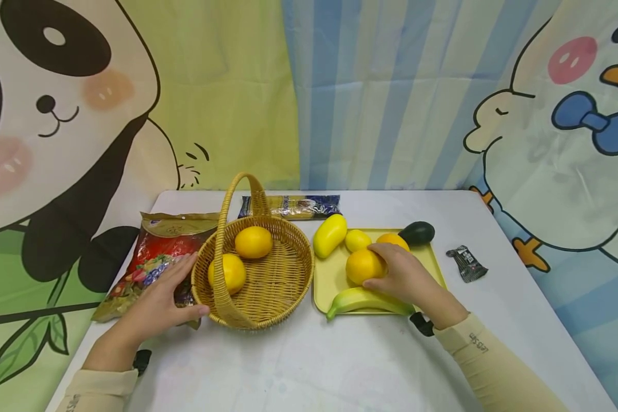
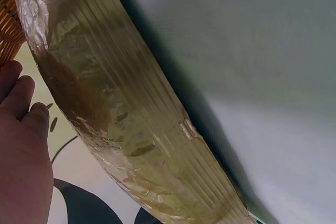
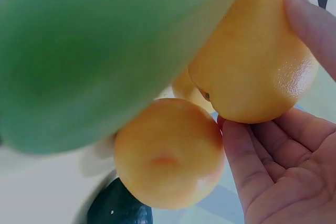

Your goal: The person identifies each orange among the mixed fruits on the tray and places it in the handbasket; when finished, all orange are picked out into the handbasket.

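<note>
My right hand [image 1: 404,272] grips an orange [image 1: 363,267] over the yellow tray [image 1: 324,294], the thumb on one side and the fingers on the other. A second orange [image 3: 168,153] sits right beside those fingers in the right wrist view. In front of the hand lies a green-yellow banana [image 1: 368,301] along the tray's near edge. My left hand [image 1: 157,297] is at the left side of the wicker basket [image 1: 283,303], its fingers extended along the rim and the thumb pointing to the basket's front. Inside the basket are two orange-yellow fruits [image 1: 253,242].
Behind the held orange are a mango [image 1: 330,236], a lemon [image 1: 357,240] and a dark avocado [image 1: 417,233]. A red and gold bag [image 1: 170,246] lies left of the basket, a noodle packet [image 1: 298,206] behind it. A small black packet [image 1: 467,264] lies right of the tray.
</note>
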Tool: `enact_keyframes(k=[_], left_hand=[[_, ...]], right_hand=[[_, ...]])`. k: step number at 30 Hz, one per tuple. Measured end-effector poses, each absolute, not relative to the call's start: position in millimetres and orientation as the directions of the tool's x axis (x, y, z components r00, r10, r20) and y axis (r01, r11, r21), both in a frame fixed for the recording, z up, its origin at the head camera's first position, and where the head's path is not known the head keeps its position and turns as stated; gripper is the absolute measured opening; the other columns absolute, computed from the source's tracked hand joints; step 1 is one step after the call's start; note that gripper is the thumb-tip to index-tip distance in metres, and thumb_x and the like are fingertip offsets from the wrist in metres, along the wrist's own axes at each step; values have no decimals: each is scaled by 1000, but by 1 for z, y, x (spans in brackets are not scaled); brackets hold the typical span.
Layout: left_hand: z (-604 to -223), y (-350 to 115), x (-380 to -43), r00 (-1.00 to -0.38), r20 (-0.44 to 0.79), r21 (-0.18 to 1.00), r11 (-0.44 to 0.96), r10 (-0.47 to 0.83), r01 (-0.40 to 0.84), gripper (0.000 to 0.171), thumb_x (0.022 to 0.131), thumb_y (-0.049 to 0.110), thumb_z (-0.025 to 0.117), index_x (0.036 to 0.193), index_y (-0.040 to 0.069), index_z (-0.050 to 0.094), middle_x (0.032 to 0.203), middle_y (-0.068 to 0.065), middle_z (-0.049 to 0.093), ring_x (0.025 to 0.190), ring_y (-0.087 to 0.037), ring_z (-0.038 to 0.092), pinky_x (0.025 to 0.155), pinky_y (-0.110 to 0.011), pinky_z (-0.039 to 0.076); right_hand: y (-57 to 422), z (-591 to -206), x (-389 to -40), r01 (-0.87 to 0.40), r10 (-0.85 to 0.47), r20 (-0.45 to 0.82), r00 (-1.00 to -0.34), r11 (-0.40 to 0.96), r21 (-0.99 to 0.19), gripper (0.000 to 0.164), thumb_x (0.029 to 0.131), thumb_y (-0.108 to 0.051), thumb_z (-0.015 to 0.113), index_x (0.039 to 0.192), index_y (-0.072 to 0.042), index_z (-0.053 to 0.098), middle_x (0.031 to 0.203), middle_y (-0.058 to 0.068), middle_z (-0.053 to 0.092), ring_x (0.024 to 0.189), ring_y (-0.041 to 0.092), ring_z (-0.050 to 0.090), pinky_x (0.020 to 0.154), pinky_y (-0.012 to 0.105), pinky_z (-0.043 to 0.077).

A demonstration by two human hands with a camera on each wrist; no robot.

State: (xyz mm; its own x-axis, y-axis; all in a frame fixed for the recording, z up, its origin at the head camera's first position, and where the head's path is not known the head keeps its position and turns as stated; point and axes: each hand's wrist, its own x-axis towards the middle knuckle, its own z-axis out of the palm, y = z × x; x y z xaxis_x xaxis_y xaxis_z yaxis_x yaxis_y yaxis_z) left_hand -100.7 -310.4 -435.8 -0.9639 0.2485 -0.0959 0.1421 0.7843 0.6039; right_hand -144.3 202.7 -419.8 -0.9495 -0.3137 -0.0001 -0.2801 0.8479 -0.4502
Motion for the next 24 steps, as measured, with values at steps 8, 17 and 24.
enact_keyframes(k=[8, 17, 24], left_hand=[[-439, -311, -101, -964, -92, 604, 784, 250, 146, 121, 79, 60, 85, 170, 32, 10, 176, -16, 15, 161, -51, 10, 111, -89, 18], [-440, -313, -102, -963, -99, 609, 780, 252, 142, 121, 79, 62, 84, 170, 30, 10, 177, -15, 13, 162, -50, 6, 111, -89, 16], [-439, -312, -101, -963, -90, 612, 777, 253, 147, 121, 79, 61, 84, 170, 31, 10, 177, -16, 13, 162, -50, 6, 111, -89, 15]], right_hand=[[201, -411, -143, -287, -323, 4, -946, 834, -472, 82, 80, -35, 93, 146, -2, 57, 137, 16, 65, 122, 34, 63, 110, 56, 53], [200, -399, -147, -305, -339, 20, -941, 818, -487, 84, 81, -37, 92, 149, -4, 55, 144, 17, 63, 128, 36, 63, 110, 56, 53], [198, -390, -151, -324, -352, 37, -935, 807, -494, 84, 82, -36, 91, 150, -5, 54, 149, 16, 60, 131, 36, 62, 111, 56, 53]])
